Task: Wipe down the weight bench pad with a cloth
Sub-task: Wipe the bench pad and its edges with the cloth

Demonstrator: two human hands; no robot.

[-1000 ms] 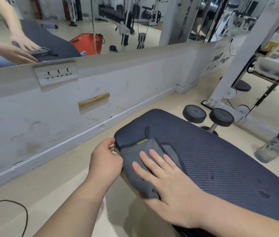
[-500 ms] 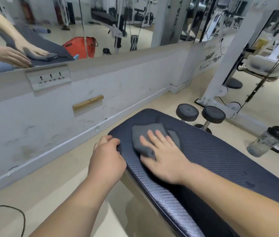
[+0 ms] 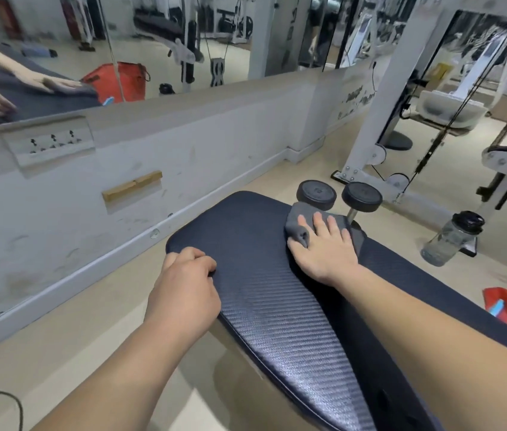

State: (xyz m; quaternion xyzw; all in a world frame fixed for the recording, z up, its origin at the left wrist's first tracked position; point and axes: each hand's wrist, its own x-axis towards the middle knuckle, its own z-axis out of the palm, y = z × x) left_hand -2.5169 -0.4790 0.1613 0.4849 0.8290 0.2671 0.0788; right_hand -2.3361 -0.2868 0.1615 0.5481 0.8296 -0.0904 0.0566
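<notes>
Pressing the cloth [image 3: 301, 216] on the pad's [image 3: 255, 244] far corner with flat right fingers [image 3: 319, 223], left fingers [image 3: 203, 263] clamped on its edge, I judge most unwiped.

We count one bench pad [image 3: 255, 253], one grey cloth [image 3: 300, 217] and two hands, the left hand [image 3: 183, 290] and the right hand [image 3: 323, 250]. Beyond them we see two black dumbbell heads [image 3: 316, 194], possibly of separate dumbbells, one clear bottle [image 3: 451, 241], one wall plate [image 3: 48, 144] with three sockets, and one wooden block [image 3: 132, 185].
</notes>
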